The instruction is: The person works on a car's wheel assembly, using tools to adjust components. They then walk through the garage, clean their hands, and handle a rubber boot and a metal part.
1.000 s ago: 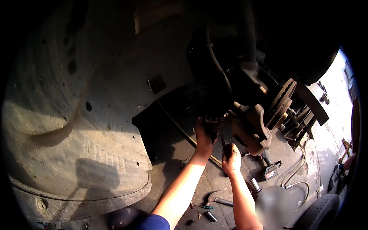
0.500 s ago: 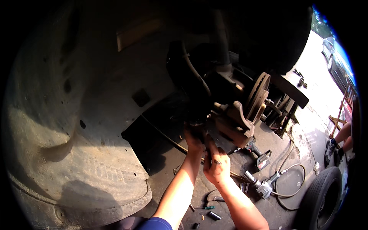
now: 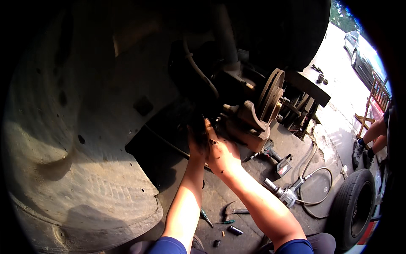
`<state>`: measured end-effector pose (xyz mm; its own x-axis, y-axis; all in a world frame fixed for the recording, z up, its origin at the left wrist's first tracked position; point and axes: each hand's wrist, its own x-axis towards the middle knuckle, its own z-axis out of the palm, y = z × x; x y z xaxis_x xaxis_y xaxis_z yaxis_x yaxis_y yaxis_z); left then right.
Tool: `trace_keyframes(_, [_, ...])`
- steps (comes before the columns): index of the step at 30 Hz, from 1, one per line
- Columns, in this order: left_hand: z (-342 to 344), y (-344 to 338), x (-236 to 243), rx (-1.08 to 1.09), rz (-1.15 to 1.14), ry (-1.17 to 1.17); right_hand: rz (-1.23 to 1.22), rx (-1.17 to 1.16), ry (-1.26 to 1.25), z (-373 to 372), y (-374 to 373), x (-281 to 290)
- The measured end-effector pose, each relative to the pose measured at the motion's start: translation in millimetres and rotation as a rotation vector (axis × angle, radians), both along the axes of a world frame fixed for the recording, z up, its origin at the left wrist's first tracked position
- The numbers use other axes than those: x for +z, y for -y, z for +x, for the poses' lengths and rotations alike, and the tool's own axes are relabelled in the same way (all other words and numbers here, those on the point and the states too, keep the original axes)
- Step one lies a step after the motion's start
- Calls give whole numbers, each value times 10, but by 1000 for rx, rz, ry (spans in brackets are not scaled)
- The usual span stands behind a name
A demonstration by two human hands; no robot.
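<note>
Side by side, my two hands reach into the dark space behind a rusty brake caliper (image 3: pixel 247 131) and brake disc (image 3: pixel 270 97). My left hand (image 3: pixel 196 146) has its fingers in deep shadow, curled against a dark part I cannot make out. Pressed close on its right is my right hand (image 3: pixel 222 152), dark smudges on its back, one finger pointing up and the others bent inward around the same shadowed spot. What lies between the hands is hidden. A strut (image 3: pixel 226 40) and a thin hose (image 3: pixel 196 70) run above them.
A worn panel (image 3: pixel 97 186) curves along the left. On the ground lie a cordless power tool (image 3: pixel 277 161), an air impact wrench (image 3: pixel 287 195) with its hose, a hammer (image 3: pixel 239 210), a screwdriver (image 3: pixel 206 217) and a socket (image 3: pixel 235 230). A tyre (image 3: pixel 347 203) stands right; beyond it is another person's leg (image 3: pixel 374 131).
My right hand has moved up and in against the left, its forearm now reaching further across. The whole view has shifted, so the surroundings sit a little further left and up.
</note>
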<state>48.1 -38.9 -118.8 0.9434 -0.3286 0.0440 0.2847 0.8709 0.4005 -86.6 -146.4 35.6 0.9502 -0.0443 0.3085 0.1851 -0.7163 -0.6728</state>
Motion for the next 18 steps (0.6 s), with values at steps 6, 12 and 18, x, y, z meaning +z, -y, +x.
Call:
trace_keyframes(6, [-17, -237, 565, 497, 741, 202, -109, -20, 216, 136, 16, -308])
trace_keyframes(12, [-151, -558, 1198, 626, 1541, 640, -67, -7, 299, 227, -127, -283])
trace_keyframes(18, [-149, -535, 1308, 708, 1664, 771, -69, -31, 223, 289, -176, -314])
